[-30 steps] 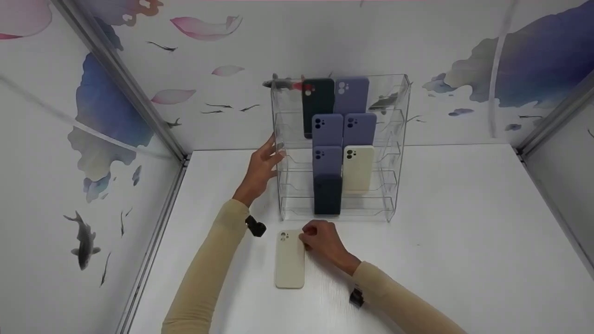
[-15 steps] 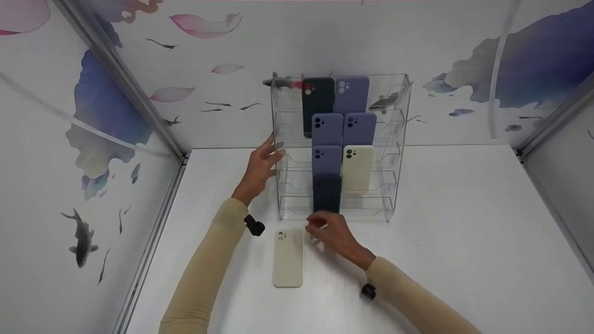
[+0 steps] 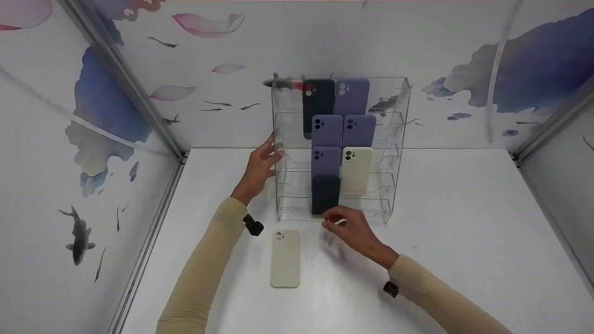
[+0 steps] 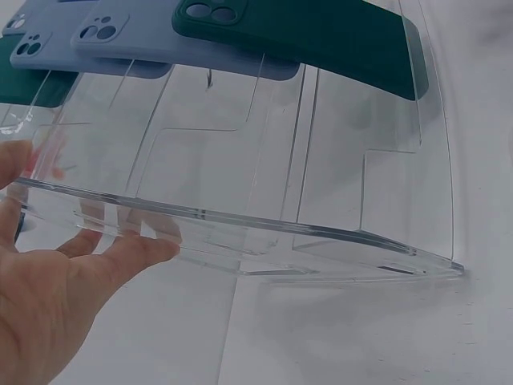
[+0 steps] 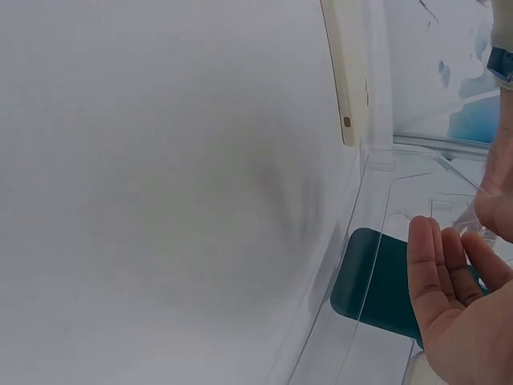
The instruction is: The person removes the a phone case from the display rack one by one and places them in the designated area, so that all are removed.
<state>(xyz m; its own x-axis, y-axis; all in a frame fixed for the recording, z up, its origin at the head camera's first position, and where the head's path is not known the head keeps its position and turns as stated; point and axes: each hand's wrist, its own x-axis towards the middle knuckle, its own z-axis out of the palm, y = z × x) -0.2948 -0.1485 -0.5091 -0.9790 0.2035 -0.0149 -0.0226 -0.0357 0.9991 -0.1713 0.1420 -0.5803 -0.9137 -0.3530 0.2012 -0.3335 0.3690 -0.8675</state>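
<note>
A clear acrylic tiered rack (image 3: 287, 204) stands on the white table with several phone cases leaning in it. My left hand (image 3: 255, 171) grips the rack's left side; in the left wrist view its fingers (image 4: 132, 253) lie along the side panel, with one digit over the edge. My right hand (image 3: 355, 229) hovers at the rack's lower front, fingers loosely bent and holding nothing, fingertips beside the bottom of a dark green phone case (image 3: 326, 197). A cream phone case (image 3: 285, 259) lies flat on the table in front of the rack, camera end towards it.
Above the lowest dark green case are purple cases (image 3: 327, 130), another cream case (image 3: 357, 171) and a dark green case (image 3: 319, 106) at top left. Walls printed with fish and petals enclose the table (image 3: 445, 232); a metal corner frame (image 3: 153, 116) runs along the left.
My right hand has let go of the cream phone case's upper right corner and moved right and up towards the rack's bottom tier. My left hand stays at the rack's side.
</note>
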